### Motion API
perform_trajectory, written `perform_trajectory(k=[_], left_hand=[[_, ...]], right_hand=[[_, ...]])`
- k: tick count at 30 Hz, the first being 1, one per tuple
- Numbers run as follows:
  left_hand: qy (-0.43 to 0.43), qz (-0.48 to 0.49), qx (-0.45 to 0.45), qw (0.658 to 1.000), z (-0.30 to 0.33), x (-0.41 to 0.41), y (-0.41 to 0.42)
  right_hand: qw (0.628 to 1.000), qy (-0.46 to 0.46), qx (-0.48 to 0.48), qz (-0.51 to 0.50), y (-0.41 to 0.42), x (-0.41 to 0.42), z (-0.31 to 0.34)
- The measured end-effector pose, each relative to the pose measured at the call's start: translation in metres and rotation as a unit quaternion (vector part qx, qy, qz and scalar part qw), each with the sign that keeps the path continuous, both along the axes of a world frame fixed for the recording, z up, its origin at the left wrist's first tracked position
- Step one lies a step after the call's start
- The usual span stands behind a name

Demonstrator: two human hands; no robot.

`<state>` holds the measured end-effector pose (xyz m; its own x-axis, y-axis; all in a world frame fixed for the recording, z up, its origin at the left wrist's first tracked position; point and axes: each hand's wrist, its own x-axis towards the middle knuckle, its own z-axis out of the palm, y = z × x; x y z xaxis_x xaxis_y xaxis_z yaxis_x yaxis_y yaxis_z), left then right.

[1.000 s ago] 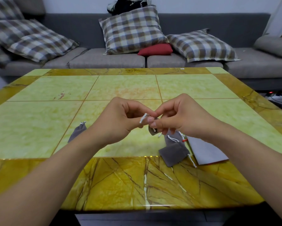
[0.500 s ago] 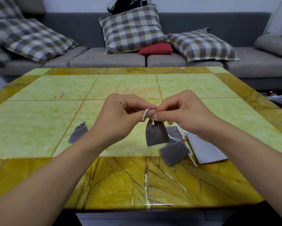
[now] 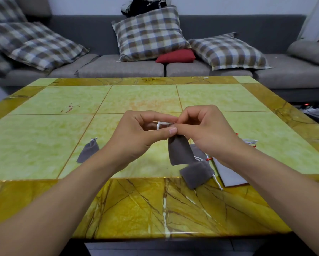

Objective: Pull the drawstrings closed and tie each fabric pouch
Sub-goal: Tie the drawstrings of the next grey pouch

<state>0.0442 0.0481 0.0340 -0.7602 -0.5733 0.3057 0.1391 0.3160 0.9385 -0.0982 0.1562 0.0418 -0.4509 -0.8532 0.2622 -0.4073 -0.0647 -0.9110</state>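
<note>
The small dark grey velvet pouch (image 3: 180, 152) hangs in the air just above the glossy yellow-and-green marble-patterned table (image 3: 136, 100), suspended by its thin white drawstring cord (image 3: 161, 124); the left hand (image 3: 136, 137) pinches that cord between thumb and curled fingers, and the right hand (image 3: 206, 130) has its fingertips closed on the other end, the two hands touching over the pouch's neck. From where I stand the knot looks half made, though the fingers hide whether a loop is really there; that is the first risk, since a cord so thin could slip from either pinch and the pouch would drop onto the loose pile below. That pile is a second dark grey pouch lying flat (image 3: 196, 174) with its cords trailing, beside a pale grey flat fabric piece (image 3: 228, 174); a falling pouch might tangle its cord in theirs. A hard pull could also cinch the knot before the mouth is fully gathered. One cinched grey pouch (image 3: 88, 151) lies well apart on the left, seemingly done.
</note>
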Motion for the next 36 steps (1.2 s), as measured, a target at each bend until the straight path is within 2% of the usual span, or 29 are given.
perform_trajectory(k=[6, 11, 15, 18, 21, 27, 31, 34, 36], left_hand=[[0.004, 0.002, 0.03, 1.0, 0.005, 0.003, -0.002], [0.007, -0.003, 0.042, 0.999, 0.008, 0.004, 0.0], [0.011, 0.054, 0.037, 0.998, 0.005, -0.001, -0.002], [0.022, 0.09, -0.001, 0.996, 0.002, -0.003, 0.001], [0.019, 0.109, -0.056, 0.992, -0.003, -0.005, 0.005], [0.022, 0.098, -0.003, 0.995, 0.0, -0.001, 0.004], [-0.009, 0.043, -0.021, 0.999, 0.008, 0.005, -0.004], [-0.036, 0.011, -0.027, 0.999, 0.01, 0.01, -0.006], [-0.028, 0.014, 0.007, 0.999, 0.013, 0.012, -0.007]], right_hand=[[0.999, -0.029, -0.044, -0.012, 0.001, 0.003, 0.002], [0.996, -0.075, -0.035, 0.024, 0.003, 0.001, 0.003], [0.985, -0.161, -0.014, 0.069, 0.006, -0.004, 0.007], [0.974, -0.208, -0.002, 0.088, 0.006, -0.005, 0.006], [0.974, -0.206, 0.015, 0.093, 0.004, -0.005, 0.001], [0.987, -0.137, 0.02, 0.086, 0.003, -0.007, -0.002], [0.991, -0.091, 0.017, 0.095, 0.003, -0.009, 0.002], [0.986, -0.115, 0.032, 0.117, 0.004, -0.012, 0.004], [0.98, -0.155, 0.035, 0.119, 0.005, -0.016, 0.006]])
